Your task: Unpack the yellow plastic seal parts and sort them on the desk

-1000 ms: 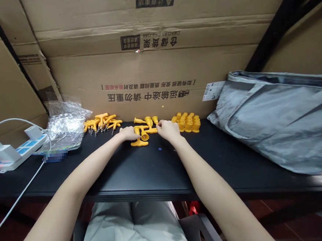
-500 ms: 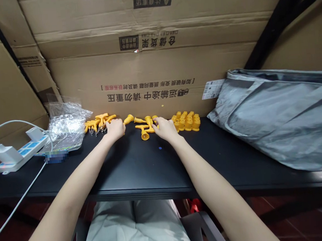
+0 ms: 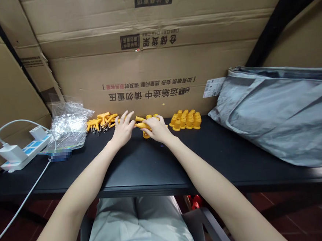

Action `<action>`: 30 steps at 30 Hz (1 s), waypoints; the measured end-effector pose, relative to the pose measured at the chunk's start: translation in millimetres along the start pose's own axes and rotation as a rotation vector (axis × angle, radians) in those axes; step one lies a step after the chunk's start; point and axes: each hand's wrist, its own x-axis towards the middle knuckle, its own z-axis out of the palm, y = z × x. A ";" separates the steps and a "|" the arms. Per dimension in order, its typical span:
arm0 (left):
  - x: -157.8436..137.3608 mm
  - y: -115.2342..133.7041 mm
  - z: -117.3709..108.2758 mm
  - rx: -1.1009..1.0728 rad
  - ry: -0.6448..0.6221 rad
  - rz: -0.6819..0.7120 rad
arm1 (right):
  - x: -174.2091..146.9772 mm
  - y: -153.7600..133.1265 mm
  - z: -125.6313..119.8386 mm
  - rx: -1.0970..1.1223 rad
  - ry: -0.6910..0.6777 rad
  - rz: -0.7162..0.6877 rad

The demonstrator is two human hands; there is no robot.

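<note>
The yellow cups [image 3: 186, 120] look like smooth plastic. Left of them, plastic handles [image 3: 104, 118] carry shiny metal spirals [image 3: 98, 132]; farther left lies glossy, crinkled film [image 3: 67, 123]. Behind them stands matt cardboard [image 3: 135, 69]; right, a creased, faintly lustrous cloth-like bag [image 3: 277, 121].

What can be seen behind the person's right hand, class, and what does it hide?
Beyond the right hand, bits of yellow parts show, with the cardboard behind them. The hand covers the rest, so their full shapes and number cannot be told.
</note>
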 end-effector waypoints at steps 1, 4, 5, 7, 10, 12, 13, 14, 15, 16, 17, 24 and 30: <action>-0.1 -1.0 -0.8 0.006 0.003 -0.010 | 0.1 0.8 0.9 0.001 -0.012 0.004; 1.1 -3.7 -4.2 0.020 -0.002 -0.086 | 0.4 3.0 0.5 -0.002 0.015 0.025; 1.7 -4.4 -5.3 0.020 -0.013 -0.116 | 0.5 3.3 -0.4 -0.001 0.030 0.031; 2.6 -5.4 -6.8 0.009 -0.054 -0.160 | 0.5 3.2 -2.4 0.004 0.052 0.039; 3.2 -5.9 -7.8 -0.010 -0.112 -0.187 | 0.8 1.9 -4.5 0.009 0.064 0.034; 3.1 -5.8 -7.6 -0.011 -0.108 -0.189 | 1.1 1.3 -4.9 0.007 0.071 0.030; 3.1 -5.7 -7.4 -0.010 -0.096 -0.185 | 1.2 1.1 -5.0 0.004 0.077 0.029; 3.0 -5.7 -7.0 -0.011 -0.084 -0.181 | 1.3 1.1 -5.0 0.002 0.083 0.030; 3.0 -5.7 -6.7 -0.014 -0.072 -0.178 | 1.4 1.1 -5.0 0.001 0.087 0.032; 2.9 -5.8 -6.3 -0.017 -0.064 -0.178 | 1.3 1.0 -5.0 0.000 0.090 0.033; 2.9 -6.0 -5.9 -0.020 -0.057 -0.180 | 1.2 0.9 -5.0 -0.001 0.089 0.032; 1.8 -8.0 -2.7 -0.056 -0.041 -0.185 | -0.1 -2.0 -5.4 -0.044 0.021 0.030; 0.9 -8.3 -1.4 -0.054 -0.037 -0.175 | 1.1 0.2 -3.7 -0.025 -0.001 0.023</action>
